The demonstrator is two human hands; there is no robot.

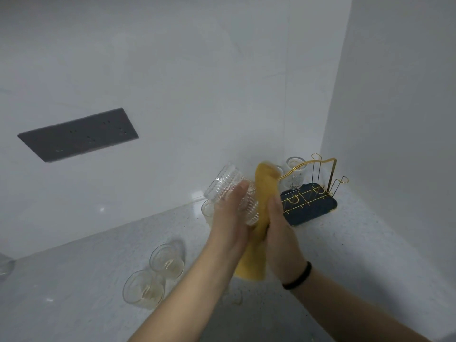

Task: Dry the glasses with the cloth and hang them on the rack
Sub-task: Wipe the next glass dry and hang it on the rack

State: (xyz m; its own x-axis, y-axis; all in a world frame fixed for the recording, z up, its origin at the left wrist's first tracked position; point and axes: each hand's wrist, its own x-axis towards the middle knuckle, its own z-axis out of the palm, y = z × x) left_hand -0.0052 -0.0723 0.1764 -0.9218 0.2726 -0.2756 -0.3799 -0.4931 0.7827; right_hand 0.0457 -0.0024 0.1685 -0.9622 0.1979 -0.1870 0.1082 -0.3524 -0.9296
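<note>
My left hand grips a ribbed clear glass, tilted with its base up to the left, above the counter. My right hand holds a yellow cloth pressed against the glass's right side; the cloth hangs down between my wrists. The gold wire rack on a dark blue tray stands in the corner to the right, with one glass upside down on a peg; the cloth partly hides another beside it. Two glasses stand upright on the counter at the lower left.
Another glass stands behind my left hand, partly hidden. A dark socket panel is set in the white back wall. A white side wall closes the corner on the right. The edge of a clear object shows at far left.
</note>
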